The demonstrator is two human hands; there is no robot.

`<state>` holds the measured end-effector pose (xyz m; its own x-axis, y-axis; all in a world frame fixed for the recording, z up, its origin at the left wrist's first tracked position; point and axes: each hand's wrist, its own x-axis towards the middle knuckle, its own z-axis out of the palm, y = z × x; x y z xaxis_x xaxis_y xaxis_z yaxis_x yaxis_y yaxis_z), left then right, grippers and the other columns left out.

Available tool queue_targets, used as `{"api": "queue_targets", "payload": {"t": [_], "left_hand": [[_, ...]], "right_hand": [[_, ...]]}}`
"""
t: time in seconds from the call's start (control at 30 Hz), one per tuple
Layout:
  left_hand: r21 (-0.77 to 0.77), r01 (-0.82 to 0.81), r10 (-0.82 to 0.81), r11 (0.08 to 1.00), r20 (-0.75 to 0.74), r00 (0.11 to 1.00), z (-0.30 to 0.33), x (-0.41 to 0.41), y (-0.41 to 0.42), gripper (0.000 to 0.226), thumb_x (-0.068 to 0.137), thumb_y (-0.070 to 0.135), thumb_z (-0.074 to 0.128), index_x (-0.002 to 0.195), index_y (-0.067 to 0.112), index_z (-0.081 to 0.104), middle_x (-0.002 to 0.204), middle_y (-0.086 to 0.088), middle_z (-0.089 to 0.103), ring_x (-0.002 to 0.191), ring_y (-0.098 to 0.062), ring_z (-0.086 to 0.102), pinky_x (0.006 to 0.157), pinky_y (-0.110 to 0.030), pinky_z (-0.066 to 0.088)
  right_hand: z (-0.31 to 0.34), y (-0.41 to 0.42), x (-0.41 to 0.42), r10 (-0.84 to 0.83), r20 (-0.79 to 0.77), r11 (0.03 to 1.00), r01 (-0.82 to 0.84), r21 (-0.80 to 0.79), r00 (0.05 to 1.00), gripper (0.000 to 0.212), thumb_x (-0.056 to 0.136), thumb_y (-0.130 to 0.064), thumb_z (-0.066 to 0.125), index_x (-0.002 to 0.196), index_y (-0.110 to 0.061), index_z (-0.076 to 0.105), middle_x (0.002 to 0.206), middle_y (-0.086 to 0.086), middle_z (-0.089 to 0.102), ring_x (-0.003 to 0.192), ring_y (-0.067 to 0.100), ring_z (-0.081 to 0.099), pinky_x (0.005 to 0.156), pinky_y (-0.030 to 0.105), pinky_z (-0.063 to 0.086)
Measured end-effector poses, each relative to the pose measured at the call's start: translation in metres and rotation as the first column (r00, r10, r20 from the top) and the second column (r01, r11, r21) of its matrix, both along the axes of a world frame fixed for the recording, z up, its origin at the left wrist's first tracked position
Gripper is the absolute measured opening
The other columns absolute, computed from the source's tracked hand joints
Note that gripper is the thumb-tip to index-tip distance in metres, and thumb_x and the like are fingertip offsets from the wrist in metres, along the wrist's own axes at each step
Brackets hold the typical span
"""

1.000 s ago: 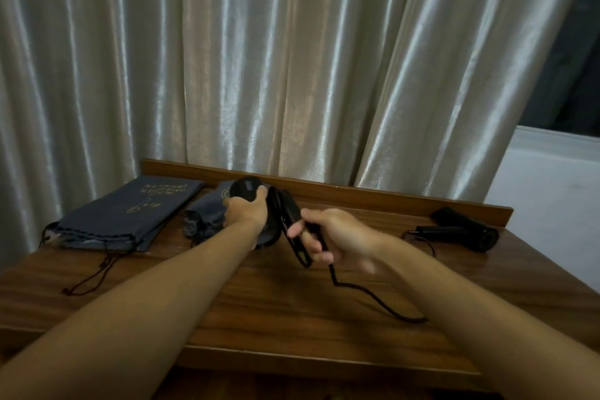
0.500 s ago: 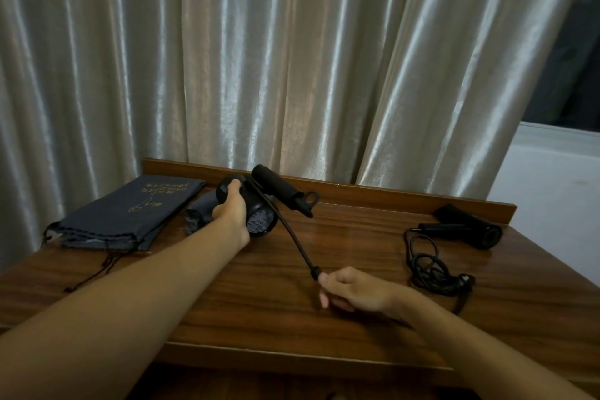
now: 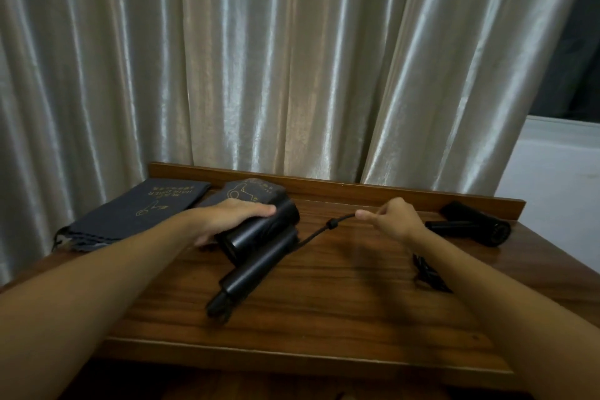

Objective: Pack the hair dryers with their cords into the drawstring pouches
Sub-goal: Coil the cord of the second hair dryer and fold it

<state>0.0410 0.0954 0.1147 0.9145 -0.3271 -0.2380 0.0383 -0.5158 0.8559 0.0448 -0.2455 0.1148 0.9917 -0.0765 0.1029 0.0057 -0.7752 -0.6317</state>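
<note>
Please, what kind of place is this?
Probably a hotel room. A wooden desk stands against long satin curtains. On it lie two matching hair dryers and dark printed drawstring pouches, as hotels supply.

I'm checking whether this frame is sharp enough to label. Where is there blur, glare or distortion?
Head view: dim, warm light; bright streaks of glare down the curtain; the right hand and the cord it pinches are slightly soft, as is the near hair dryer; wide-angle stretch enlarges both forearms at the bottom corners.
</note>
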Motion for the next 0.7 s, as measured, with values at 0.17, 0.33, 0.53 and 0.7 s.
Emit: {"api": "queue_targets", "payload": {"t": [0.17, 0.33, 0.53, 0.7], "left_hand": [[0.377, 0.054, -0.162, 0.924, 0.261, 0.952, 0.004, 0.001, -0.037, 0.057, 0.075, 0.061, 0.072, 0.118, 0.025, 0.062, 0.107, 0.0, 0.069, 0.092, -0.016, 0.069, 0.081, -0.033, 0.057], [0.453, -0.321, 0.031, 0.832, 0.538, 0.842, -0.002, 0.007, -0.057, 0.074, 0.08, 0.069, 0.059, 0.129, 0.015, 0.047, 0.118, -0.006, 0.061, 0.103, -0.027, 0.06, 0.087, -0.041, 0.052], [0.019, -0.636, 0.532, 0.772, 0.528, 0.662, 0.0, 0.023, -0.076, 0.077, 0.088, 0.061, 0.055, 0.133, 0.003, 0.034, 0.127, -0.02, 0.055, 0.115, -0.04, 0.054, 0.084, -0.044, 0.046], [-0.33, -0.729, 0.8, 0.6, 0.242, 0.549, 0.017, 0.036, -0.086, 0.079, 0.088, 0.06, 0.057, 0.133, 0.0, 0.034, 0.13, -0.022, 0.052, 0.122, -0.042, 0.048, 0.094, -0.048, 0.045]], "right_hand": [[0.027, 0.025, 0.002, 0.089, 0.11, 0.992, -0.099, 0.085, 0.99, 0.047, 0.078, -0.048, 0.075, 0.056, -0.015, 0.049, 0.045, -0.007, 0.039, 0.043, 0.01, 0.036, 0.061, 0.022, 0.047], [0.051, 0.04, -0.012, 0.158, 0.189, 0.902, -0.22, 0.371, 0.969, 0.042, 0.094, -0.04, 0.062, 0.059, -0.018, 0.064, 0.043, -0.011, 0.045, 0.038, 0.003, 0.042, 0.065, 0.021, 0.042], [0.052, 0.053, -0.038, 0.327, 0.233, 0.812, -0.398, 0.428, 0.916, 0.037, 0.103, -0.02, 0.045, 0.078, -0.01, 0.07, 0.05, -0.009, 0.04, 0.045, 0.006, 0.033, 0.044, 0.014, 0.03], [0.03, 0.068, -0.059, 0.436, 0.161, 0.812, -0.464, 0.353, 0.886, 0.034, 0.105, -0.019, 0.042, 0.082, -0.012, 0.066, 0.054, -0.014, 0.05, 0.051, 0.002, 0.044, 0.051, 0.014, 0.036]]}}
